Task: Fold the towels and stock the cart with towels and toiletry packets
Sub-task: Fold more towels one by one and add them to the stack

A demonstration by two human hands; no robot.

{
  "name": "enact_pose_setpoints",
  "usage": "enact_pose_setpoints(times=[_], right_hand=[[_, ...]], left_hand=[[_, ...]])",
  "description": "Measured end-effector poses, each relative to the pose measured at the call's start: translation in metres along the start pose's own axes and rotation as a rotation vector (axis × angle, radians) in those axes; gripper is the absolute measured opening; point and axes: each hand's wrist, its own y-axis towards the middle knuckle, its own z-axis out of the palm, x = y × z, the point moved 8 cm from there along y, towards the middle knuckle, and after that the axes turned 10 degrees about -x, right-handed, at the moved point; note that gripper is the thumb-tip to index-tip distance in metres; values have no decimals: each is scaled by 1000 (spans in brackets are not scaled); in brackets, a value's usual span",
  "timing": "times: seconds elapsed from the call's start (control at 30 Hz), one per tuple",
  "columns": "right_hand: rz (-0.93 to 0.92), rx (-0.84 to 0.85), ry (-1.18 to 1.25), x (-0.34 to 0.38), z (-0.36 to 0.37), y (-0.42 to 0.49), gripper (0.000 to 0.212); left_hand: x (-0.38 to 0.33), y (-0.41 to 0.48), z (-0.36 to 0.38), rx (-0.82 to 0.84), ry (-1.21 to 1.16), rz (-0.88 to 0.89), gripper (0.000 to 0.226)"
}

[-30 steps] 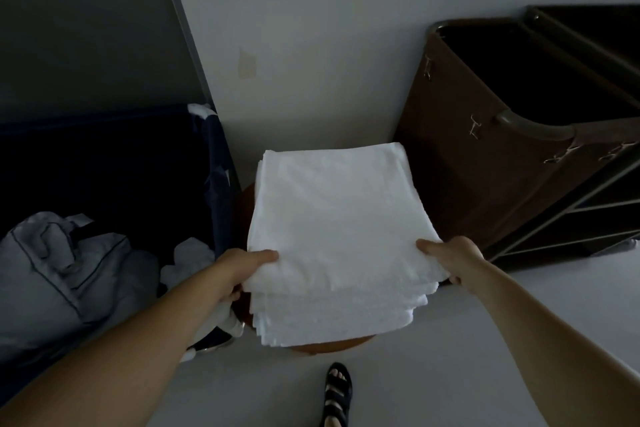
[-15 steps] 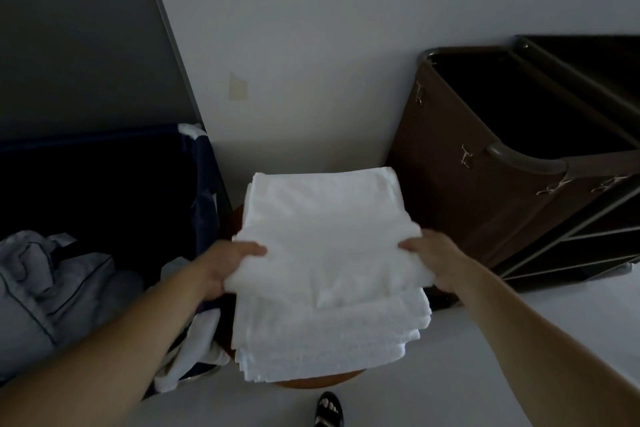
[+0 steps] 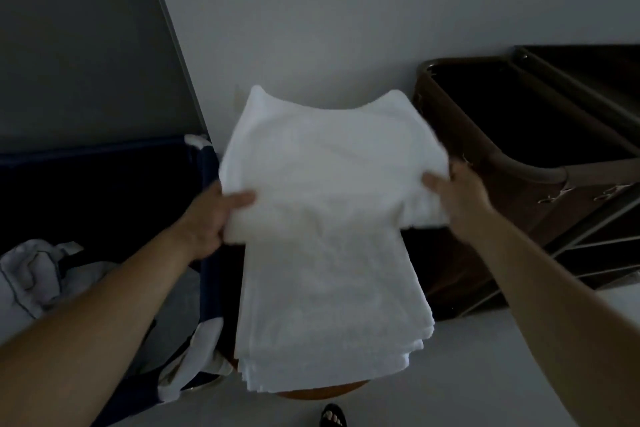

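A folded white towel (image 3: 329, 163) is being held up over the stack of towels (image 3: 329, 305), sagging a bit in the middle, far edge blurred. Its left edge is being gripped by the left hand (image 3: 207, 218), thumb on top and fingers under. Its right edge is being gripped the same way by the right hand (image 3: 457, 198). The stack is being carried by a round wooden stool (image 3: 322, 393), mid-scene, between a dark blue hamper (image 3: 104, 184) at left and the brown cart (image 3: 540, 172) at right. Crumpled grey linen (image 3: 34, 274) is being seen near left; no toiletry packets are being seen. Step judged: the top towel is being taken off the pile for stocking. Next move likely calls for the towel being swung right to the cart shelves (image 3: 588, 253), with both grips level so the fold is not being lost.
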Motion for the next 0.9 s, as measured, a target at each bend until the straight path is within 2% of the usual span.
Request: enact_pose_setpoints(times=[0.07,0.13,0.23,0.33,0.43,0.53,0.6,0.7,0.8,0.9], right_hand=[[150,8,-149,-73,1,-22,25],[236,24,-328,-127,2,-43,26],[269,29,-430,-156,0,-56,25],[236,42,-528,-155,2,-56,27],[118,64,-659,-139,9,-51,29],[45,5,-571,-117,4,-41,24],[20,-11,-555,-116,-1,-38,24],[39,45,-675,-156,-4,-50,30],[106,52,-673,-189,-6,-68,31],[14,30,-697,-183,-6,-68,28]], left_hand=[[75,-8,-19,-81,83,-174,47],[138,-18,-37,-196,163,-317,38],[188,-26,-55,-279,220,-437,39],[195,-22,-59,-281,223,-395,40],[172,-20,-55,-355,381,-227,41],[137,-25,-59,-502,522,-18,42],[131,-30,-60,-519,596,52,43],[161,-44,-54,-481,684,-4,40],[185,-53,-55,-505,748,-44,44],[187,-50,-53,-502,827,-60,47]])
